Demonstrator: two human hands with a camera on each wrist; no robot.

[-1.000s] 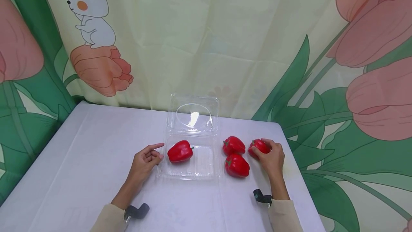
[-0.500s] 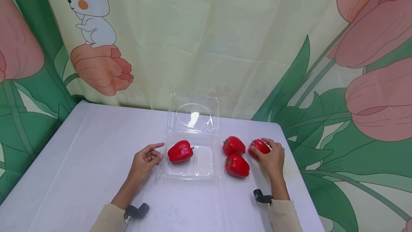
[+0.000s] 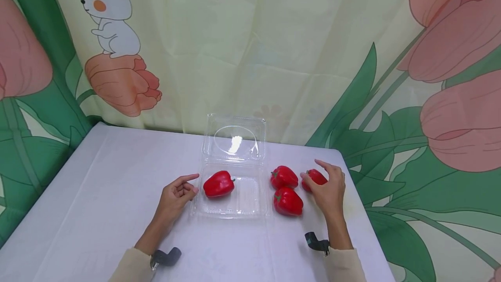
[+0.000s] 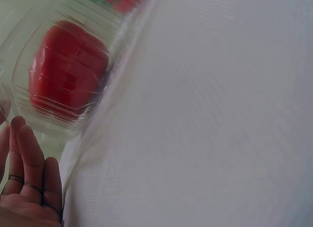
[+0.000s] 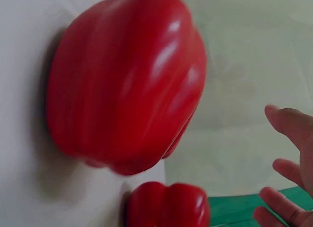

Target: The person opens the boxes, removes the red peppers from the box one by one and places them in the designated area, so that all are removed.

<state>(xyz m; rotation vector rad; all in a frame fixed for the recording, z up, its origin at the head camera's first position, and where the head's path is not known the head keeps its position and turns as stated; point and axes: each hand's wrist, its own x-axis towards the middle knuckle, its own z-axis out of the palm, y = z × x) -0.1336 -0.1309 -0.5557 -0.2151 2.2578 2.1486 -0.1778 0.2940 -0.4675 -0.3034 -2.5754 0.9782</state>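
An open clear plastic clamshell container [image 3: 250, 212] holds one red bell pepper [image 3: 218, 184] in its base's left part. My left hand [image 3: 176, 197] lies at the container's left edge, index finger stretched out to it; in the left wrist view several fingers [image 4: 32, 158] reach toward the clear wall. Whether they touch it, I cannot tell. My right hand [image 3: 329, 188] hovers over a bell pepper [image 3: 318, 177], thumb and fingers spread, holding nothing. Two more bell peppers, a rear one [image 3: 284, 177] and a front one [image 3: 288, 201], lie between container and right hand.
The container's lid [image 3: 235, 138] stands raised at the back, near the printed curtain [image 3: 219, 55]. A white cloth covers the table [image 3: 109, 203], whose right edge runs just beyond the right hand. Both wrists wear dark camera mounts [image 3: 166, 256].
My right hand has let go of the rightmost bell pepper and lifted slightly, its fingers spreading wider. The pepper stays where it was. My left hand has not moved.
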